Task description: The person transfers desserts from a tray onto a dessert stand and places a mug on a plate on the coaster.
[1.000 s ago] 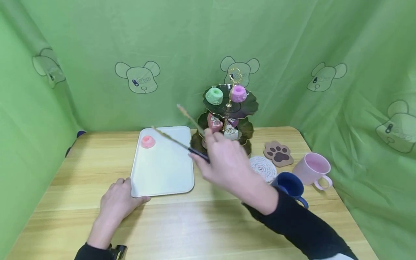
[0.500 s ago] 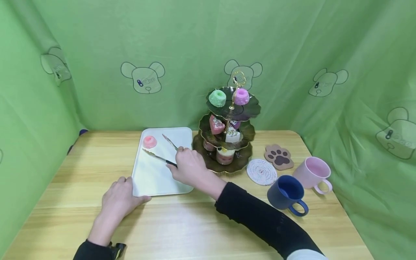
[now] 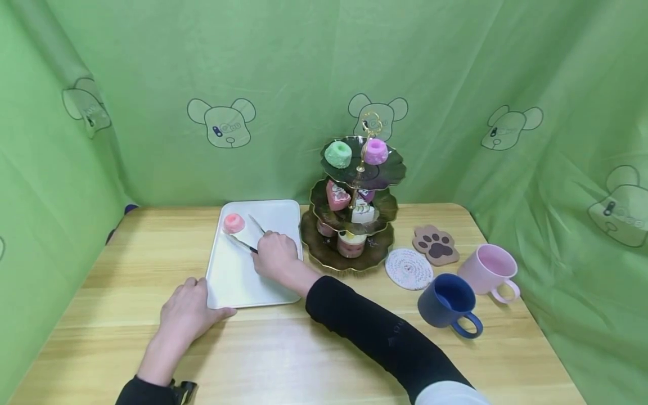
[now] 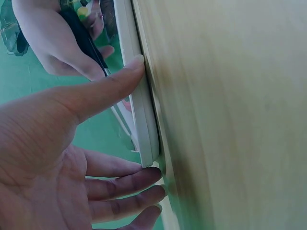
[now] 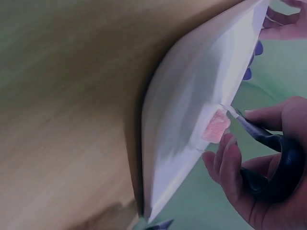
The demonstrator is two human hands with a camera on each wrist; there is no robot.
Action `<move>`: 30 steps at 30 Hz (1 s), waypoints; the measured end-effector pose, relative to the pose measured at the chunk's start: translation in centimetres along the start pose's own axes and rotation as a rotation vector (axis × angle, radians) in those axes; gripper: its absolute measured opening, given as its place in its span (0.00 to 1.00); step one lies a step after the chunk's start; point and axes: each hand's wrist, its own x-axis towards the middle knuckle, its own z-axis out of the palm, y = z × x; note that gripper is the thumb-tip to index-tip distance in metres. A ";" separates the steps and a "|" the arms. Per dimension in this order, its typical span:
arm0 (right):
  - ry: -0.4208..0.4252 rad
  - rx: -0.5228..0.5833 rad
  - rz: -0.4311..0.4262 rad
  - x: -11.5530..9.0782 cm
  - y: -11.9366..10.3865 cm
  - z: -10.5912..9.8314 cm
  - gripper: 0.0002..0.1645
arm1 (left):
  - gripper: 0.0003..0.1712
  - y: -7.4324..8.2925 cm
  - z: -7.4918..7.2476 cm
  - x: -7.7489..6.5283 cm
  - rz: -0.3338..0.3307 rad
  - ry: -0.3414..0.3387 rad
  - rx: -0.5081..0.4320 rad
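My right hand (image 3: 276, 256) holds black-handled tongs (image 3: 245, 243) over the white tray (image 3: 228, 284). The tongs' arms are spread. One tip lies just in front of the small pink ring-shaped cake (image 3: 234, 223), the other to its right. In the right wrist view the pink cake (image 5: 217, 127) shows between the two tips, beyond my fingers. My left hand (image 3: 184, 312) grips the tray's near left corner. Its thumb presses along the front edge and its fingers lie against the left side, as the left wrist view of that hand (image 4: 62, 143) shows.
Right of the tray stands a dark three-tier stand (image 3: 349, 264) with cakes and dessert cups. Farther right are a white round coaster (image 3: 409, 269), a brown paw-shaped coaster (image 3: 435, 245), a blue mug (image 3: 440, 304) and a pink mug (image 3: 481, 273). A green curtain (image 3: 293, 84) hangs behind.
My right hand has moved left and down with the tongs, from before the stand to over the tray, bringing the tips to the pink cake. The left hand stays at the tray corner.
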 end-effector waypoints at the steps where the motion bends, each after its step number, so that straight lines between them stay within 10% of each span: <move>1: -0.001 0.008 0.009 0.2 -0.1 0.2 0.24 | 0.58 0.0 0.0 0.0 -0.001 -0.003 0.001; 21: -0.023 -0.002 0.035 2.0 -0.5 0.3 0.21 | 0.58 -0.1 -0.1 -0.1 0.016 0.014 0.003; 30: 0.023 0.091 0.012 -0.8 1.3 -4.5 0.22 | 0.57 -0.2 0.0 0.1 0.003 0.010 0.004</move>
